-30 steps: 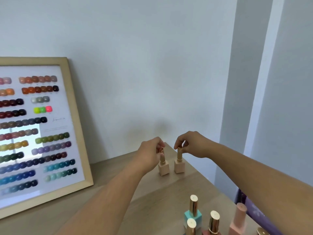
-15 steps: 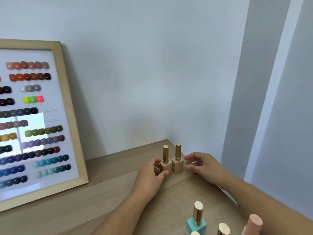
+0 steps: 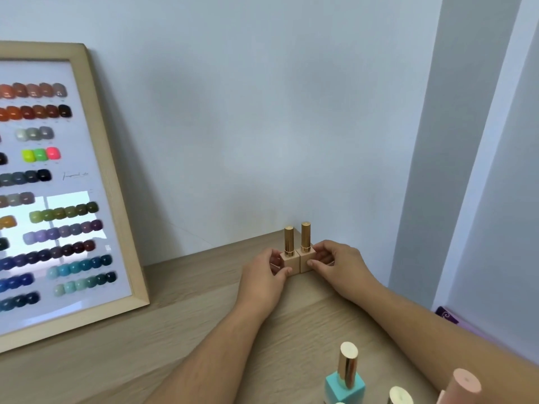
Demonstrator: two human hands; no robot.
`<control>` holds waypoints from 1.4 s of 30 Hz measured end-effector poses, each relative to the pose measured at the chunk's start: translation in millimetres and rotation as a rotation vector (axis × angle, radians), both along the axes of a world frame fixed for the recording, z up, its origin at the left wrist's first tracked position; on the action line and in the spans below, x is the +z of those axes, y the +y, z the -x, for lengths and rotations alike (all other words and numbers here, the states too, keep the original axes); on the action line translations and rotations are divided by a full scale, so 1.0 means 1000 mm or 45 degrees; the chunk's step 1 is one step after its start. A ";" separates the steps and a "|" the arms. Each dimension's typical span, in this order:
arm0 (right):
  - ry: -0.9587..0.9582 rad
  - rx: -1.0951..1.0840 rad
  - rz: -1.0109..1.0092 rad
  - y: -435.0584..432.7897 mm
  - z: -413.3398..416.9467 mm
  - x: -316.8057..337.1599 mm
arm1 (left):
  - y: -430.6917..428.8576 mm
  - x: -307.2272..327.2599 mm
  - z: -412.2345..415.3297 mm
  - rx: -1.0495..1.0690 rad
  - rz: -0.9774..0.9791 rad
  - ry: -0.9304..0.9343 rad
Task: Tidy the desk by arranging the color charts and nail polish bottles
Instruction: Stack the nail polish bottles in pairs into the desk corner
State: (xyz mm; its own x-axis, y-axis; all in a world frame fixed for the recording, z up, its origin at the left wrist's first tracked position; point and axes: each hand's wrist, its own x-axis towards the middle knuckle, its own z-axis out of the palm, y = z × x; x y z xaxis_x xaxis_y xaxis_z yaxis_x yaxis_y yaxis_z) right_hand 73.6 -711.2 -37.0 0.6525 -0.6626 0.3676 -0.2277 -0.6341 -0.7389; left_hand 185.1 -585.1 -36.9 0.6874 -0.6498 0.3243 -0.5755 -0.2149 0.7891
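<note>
Two beige nail polish bottles with gold caps stand side by side, touching, at the far corner of the wooden desk [image 3: 175, 330]. My left hand [image 3: 262, 275] pinches the base of the left beige bottle [image 3: 290, 262]. From the other side, my right hand [image 3: 335, 263] presses its fingers on the base of the right beige bottle [image 3: 306, 258]. A framed color chart [image 3: 58, 185] with rows of nail swatches leans against the wall at the left.
Near the bottom edge stand a turquoise bottle [image 3: 345, 384] with a gold cap, another gold cap [image 3: 401, 396] and a pink-capped bottle [image 3: 465, 383]. The desk's right edge runs close to my right forearm. A purple item [image 3: 446, 314] lies beyond it.
My hands dropped from the gold caps to the bottles' bases. The two beige bottles now sit pressed together, closer to the wall corner.
</note>
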 end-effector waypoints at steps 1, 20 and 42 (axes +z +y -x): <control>0.011 -0.009 0.013 -0.002 -0.005 0.001 | -0.004 0.001 -0.003 0.014 -0.006 -0.005; 0.065 -0.037 0.138 -0.027 -0.047 -0.001 | -0.037 -0.003 -0.037 0.096 0.023 -0.027; -0.289 -0.206 -0.153 0.073 0.161 0.004 | 0.125 0.007 0.077 -0.246 0.088 0.262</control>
